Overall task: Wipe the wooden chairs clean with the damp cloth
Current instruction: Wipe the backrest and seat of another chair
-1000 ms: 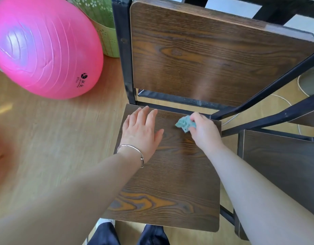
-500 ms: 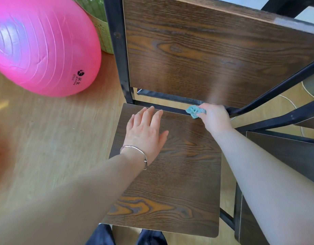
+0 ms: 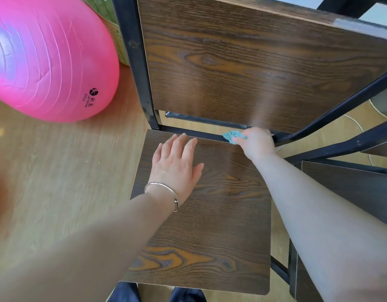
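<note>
Presently, step: wiping along the back edge of the seat (image 3: 210,214), as I judge it.
Right hand (image 3: 257,142): fingers curled round a bunched teal cloth (image 3: 233,136), grasping it.
Cloth position: at the seat's far right corner, on the dark frame bar just under the backrest (image 3: 242,62).
Left hand (image 3: 175,164): released, fingers straight, palm flat on the seat's far left part, likely steadying; bracelet (image 3: 164,189) on the wrist.
Done: cannot tell; no wet streaks show on the seat.
Left, by judgement: the seat's near part, the backrest, the frame, and the second chair (image 3: 351,188) just to the right.
Surroundings: pink ball (image 3: 46,57) and green basket (image 3: 114,29) on the floor (image 3: 57,171), to the left.
</note>
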A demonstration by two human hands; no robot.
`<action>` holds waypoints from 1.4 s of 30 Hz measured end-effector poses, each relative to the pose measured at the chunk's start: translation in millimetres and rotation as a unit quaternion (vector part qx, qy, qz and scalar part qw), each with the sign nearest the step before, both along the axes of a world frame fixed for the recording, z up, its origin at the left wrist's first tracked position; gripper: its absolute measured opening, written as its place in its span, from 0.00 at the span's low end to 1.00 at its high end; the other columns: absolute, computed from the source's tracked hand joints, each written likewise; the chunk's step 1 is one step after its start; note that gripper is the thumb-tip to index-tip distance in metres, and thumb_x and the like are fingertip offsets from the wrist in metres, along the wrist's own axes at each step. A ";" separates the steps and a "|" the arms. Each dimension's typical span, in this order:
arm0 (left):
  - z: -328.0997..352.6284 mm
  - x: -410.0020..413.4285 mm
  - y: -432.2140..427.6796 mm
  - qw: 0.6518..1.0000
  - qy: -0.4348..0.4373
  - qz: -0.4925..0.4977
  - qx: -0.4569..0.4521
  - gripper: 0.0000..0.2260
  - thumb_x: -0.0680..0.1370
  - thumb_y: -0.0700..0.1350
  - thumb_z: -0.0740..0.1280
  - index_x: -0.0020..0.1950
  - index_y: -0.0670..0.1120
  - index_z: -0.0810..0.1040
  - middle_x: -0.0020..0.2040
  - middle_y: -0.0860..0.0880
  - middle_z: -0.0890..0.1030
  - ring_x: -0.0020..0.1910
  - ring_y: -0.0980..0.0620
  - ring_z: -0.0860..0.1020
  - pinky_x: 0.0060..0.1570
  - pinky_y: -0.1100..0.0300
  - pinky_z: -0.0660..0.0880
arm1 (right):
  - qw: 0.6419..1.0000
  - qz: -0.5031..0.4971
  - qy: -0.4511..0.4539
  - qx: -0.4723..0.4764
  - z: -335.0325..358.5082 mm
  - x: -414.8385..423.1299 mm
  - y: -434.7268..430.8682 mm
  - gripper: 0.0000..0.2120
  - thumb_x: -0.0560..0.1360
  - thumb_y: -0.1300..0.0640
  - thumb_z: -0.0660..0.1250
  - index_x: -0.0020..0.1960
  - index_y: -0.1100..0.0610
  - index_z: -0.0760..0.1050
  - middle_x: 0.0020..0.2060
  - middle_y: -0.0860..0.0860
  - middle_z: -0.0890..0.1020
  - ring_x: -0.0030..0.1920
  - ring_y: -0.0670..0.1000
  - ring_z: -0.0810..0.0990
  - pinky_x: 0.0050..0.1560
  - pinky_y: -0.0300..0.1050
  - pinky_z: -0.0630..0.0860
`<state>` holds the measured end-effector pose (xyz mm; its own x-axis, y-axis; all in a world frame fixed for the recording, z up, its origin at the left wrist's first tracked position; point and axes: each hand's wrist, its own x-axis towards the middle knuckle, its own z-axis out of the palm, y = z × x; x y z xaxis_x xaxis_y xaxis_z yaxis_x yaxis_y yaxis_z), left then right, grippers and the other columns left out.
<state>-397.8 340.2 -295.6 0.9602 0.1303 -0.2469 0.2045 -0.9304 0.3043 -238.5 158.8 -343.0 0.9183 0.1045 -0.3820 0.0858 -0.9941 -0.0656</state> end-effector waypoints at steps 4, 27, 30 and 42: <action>-12.8 -7.0 16.9 0.999 0.022 0.011 0.024 0.26 0.80 0.58 0.54 0.76 0.50 0.55 0.77 0.47 0.57 0.76 0.45 0.53 0.73 0.45 0.55 | 0.998 0.041 0.030 0.033 1.4 -0.8 22.2 0.18 0.78 0.43 0.63 0.51 0.56 0.82 0.44 0.55 0.82 0.45 0.54 0.77 0.41 0.49 0.77; -50.8 7.2 37.4 0.998 0.016 0.053 0.025 0.27 0.78 0.59 0.57 0.75 0.50 0.60 0.74 0.48 0.63 0.74 0.45 0.58 0.71 0.45 0.60 | 0.975 0.122 0.165 0.090 11.9 -0.5 89.2 0.23 0.81 0.44 0.58 0.74 0.50 0.66 0.68 0.53 0.74 0.62 0.56 0.75 0.51 0.43 0.70; -51.1 5.2 37.0 0.998 0.009 0.057 0.021 0.27 0.78 0.58 0.59 0.74 0.49 0.62 0.74 0.47 0.65 0.73 0.44 0.60 0.70 0.43 0.63 | 0.977 0.123 0.156 0.078 12.4 -3.2 92.8 0.22 0.81 0.45 0.58 0.73 0.50 0.67 0.66 0.53 0.76 0.60 0.55 0.76 0.47 0.42 0.69; -55.4 -6.6 59.7 0.994 -0.025 0.105 0.027 0.27 0.75 0.55 0.65 0.71 0.45 0.67 0.71 0.43 0.69 0.69 0.40 0.66 0.64 0.40 0.67 | 0.972 0.170 0.136 0.091 -3.4 -17.3 175.1 0.14 0.82 0.56 0.59 0.66 0.55 0.74 0.58 0.56 0.80 0.55 0.58 0.77 0.52 0.46 0.74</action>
<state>-404.4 399.9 -351.0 0.9214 0.3406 -0.1871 0.3816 -0.8841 0.2698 -255.7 333.9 -346.4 0.6862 0.4731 -0.5526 0.3632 -0.8810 -0.3032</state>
